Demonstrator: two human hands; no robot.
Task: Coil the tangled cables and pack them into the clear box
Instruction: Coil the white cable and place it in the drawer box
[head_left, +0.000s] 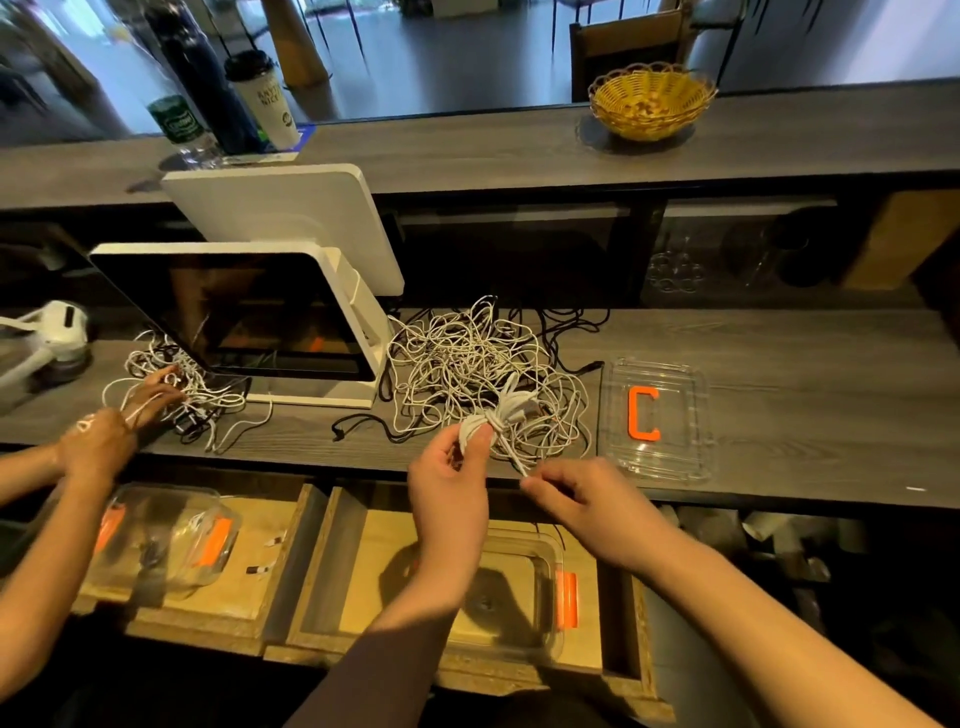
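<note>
A coiled white cable (480, 423) sits at frame centre, pinched in the left hand (449, 480), its loose end running to the right hand (582, 493), whose fingers are closed on it. Just above, the tangled cables (478, 364) sprawl across the tabletop (805, 405). The clear box (514, 592) waits below the hands; its lid (657, 415) lies to the right.
</note>
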